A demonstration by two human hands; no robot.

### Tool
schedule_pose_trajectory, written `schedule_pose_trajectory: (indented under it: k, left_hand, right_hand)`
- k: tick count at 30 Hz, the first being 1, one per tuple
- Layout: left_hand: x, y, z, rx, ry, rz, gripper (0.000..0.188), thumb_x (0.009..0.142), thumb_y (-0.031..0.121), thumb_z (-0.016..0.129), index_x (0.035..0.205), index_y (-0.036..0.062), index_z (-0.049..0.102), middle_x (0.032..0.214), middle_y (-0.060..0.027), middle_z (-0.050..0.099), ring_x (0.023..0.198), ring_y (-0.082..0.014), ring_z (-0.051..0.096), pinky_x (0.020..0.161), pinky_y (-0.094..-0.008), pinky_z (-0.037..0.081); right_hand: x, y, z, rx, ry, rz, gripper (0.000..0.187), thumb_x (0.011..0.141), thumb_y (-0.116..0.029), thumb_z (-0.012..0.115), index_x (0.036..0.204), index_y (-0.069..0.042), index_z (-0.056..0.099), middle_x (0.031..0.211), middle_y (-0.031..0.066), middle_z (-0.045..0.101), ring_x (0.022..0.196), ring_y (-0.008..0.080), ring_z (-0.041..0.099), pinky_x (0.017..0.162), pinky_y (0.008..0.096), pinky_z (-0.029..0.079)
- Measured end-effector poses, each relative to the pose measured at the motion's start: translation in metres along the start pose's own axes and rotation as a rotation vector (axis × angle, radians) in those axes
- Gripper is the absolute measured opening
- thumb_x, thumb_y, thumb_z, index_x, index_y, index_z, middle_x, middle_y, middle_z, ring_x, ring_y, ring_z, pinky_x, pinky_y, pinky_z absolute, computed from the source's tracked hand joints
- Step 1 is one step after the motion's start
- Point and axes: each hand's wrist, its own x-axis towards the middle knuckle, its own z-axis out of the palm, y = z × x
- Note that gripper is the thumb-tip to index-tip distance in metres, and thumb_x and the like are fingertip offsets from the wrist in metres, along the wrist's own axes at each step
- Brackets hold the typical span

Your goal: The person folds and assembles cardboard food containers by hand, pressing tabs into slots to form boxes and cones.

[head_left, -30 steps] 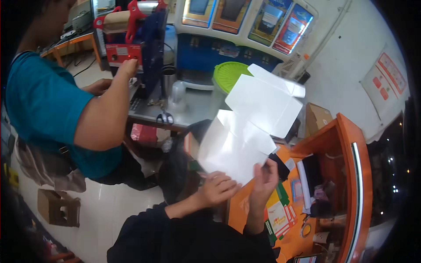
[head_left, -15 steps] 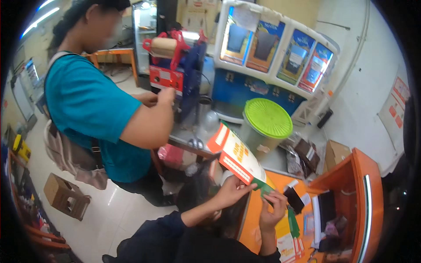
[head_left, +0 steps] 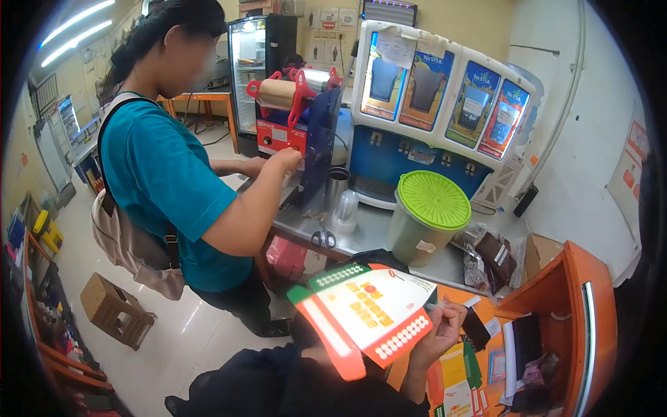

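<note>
A flat, unfolded cardboard food carton (head_left: 368, 313), white with orange-red and green flaps, is spread out in front of me. My right hand (head_left: 445, 330) pinches its right edge between thumb and fingers. The carton covers my left hand; only a bit of my left forearm (head_left: 316, 356) shows below it, so its fingers are hidden. Another flat carton (head_left: 455, 379), yellow, white and green, lies on the orange table (head_left: 492, 347) beneath my right hand.
A person in a teal shirt (head_left: 163, 167) works at a red-and-blue cup sealing machine (head_left: 281, 132) ahead left. A lime-lidded tub (head_left: 427, 219), scissors (head_left: 323, 239) and a drink dispenser (head_left: 424, 90) stand on the metal counter. An orange shelf (head_left: 577, 313) rises at right.
The carton has turned and opened out flatter toward me, moving left and down. My left hand, visible before at its lower edge, is now behind it. My right hand still grips its edge.
</note>
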Motion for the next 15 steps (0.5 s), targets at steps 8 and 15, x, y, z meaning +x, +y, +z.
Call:
schedule_pose_trajectory:
  k: [8,15]
  left_hand:
    - [-0.003,0.018,0.022,0.041,0.13,-0.062,0.034,0.082,0.021,0.064,0.109,0.0037,0.053,0.105,-0.0077,0.056,0.095,-0.0154,0.054,0.079,-0.0297,0.044]
    - [0.007,0.02,0.036,0.443,0.11,-0.008,0.036,0.083,0.022,0.063,0.113,0.004,0.052,0.108,-0.007,0.055,0.096,-0.0142,0.052,0.079,-0.0297,0.045]
  right_hand:
    - [-0.006,0.003,-0.003,-0.128,-0.063,-0.149,0.005,0.075,0.0,0.06,0.078,0.001,0.056,0.087,0.0109,0.048,0.087,0.022,0.05,0.098,0.0469,0.034]
    - [-0.038,0.012,0.009,-0.566,-0.092,-0.277,0.037,0.08,-0.003,0.053,0.116,0.004,0.052,0.11,0.0158,0.051,0.104,0.0318,0.047,0.095,0.0433,0.034]
